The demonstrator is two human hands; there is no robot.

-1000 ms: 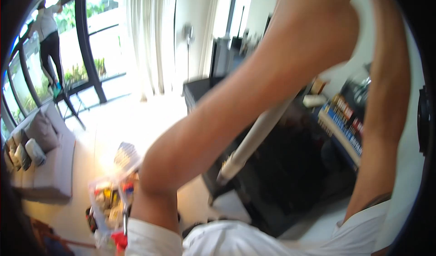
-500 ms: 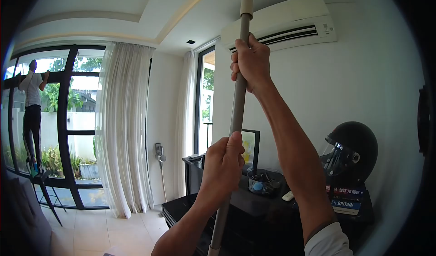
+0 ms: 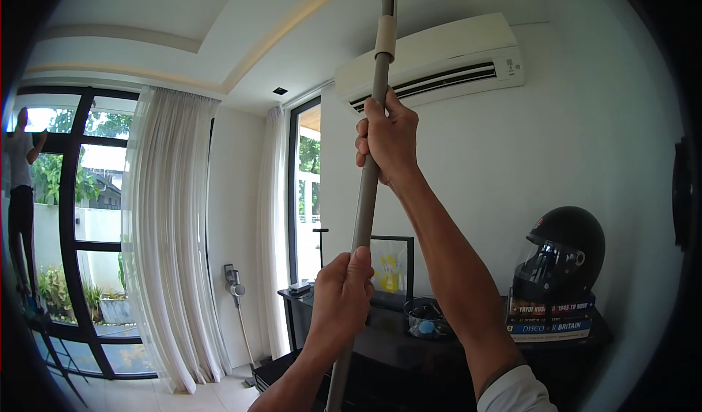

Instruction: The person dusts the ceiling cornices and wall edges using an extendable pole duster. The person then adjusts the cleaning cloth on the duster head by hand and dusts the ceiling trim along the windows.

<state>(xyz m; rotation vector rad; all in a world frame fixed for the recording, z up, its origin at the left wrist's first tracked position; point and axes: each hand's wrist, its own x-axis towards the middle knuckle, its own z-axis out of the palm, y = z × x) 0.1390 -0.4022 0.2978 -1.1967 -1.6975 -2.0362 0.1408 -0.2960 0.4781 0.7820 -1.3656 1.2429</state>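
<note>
A long grey telescopic pole (image 3: 365, 211) runs up in front of me, leaning slightly right, with a pale collar near its upper part. My right hand (image 3: 390, 135) is wrapped round it higher up, and my left hand (image 3: 341, 291) grips it lower down, thumb along the shaft. Behind the pole's upper part is a white wall-mounted air conditioner (image 3: 446, 65). The pole's top end leaves the view against the ceiling, so its tip is hidden.
A black cabinet (image 3: 398, 357) below carries a black helmet (image 3: 559, 255) on stacked books (image 3: 548, 329), a bowl of small items (image 3: 428, 318) and a framed picture (image 3: 391, 269). Left stand curtains (image 3: 172, 236), a stick vacuum (image 3: 235, 289) and a person (image 3: 22, 185) raised by the window.
My view has turned right and tilted up, so the room sits farther left and lower. Both hands keep their hold, and more of the pole's upper end shows.
</note>
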